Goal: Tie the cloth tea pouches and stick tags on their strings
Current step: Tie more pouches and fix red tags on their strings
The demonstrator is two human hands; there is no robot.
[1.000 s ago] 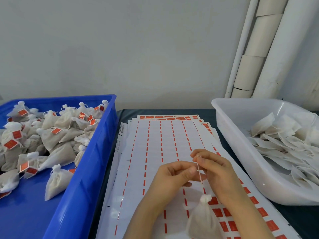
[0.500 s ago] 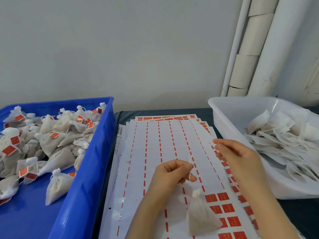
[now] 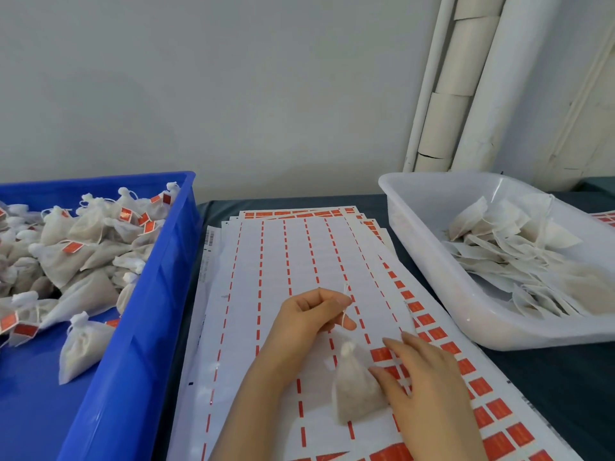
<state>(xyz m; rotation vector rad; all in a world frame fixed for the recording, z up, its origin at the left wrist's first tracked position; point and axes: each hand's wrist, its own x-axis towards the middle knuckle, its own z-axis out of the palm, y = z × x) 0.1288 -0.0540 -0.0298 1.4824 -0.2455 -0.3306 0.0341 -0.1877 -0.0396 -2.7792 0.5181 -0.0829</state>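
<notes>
Tag pickup: pouch tied, no tag on its string yet.
The left hand point(image 3: 309, 314) pinched the string point(image 3: 344, 314). The pouch point(image 3: 356, 390) hung below it, base on the sticker sheet point(image 3: 276, 261), long axis near-to-far. The right hand point(image 3: 429, 387) lay with its fingers straight on the red tags point(image 3: 381, 355) just right of the pouch, holding nothing visible. From there the string sat far-left.
</notes>
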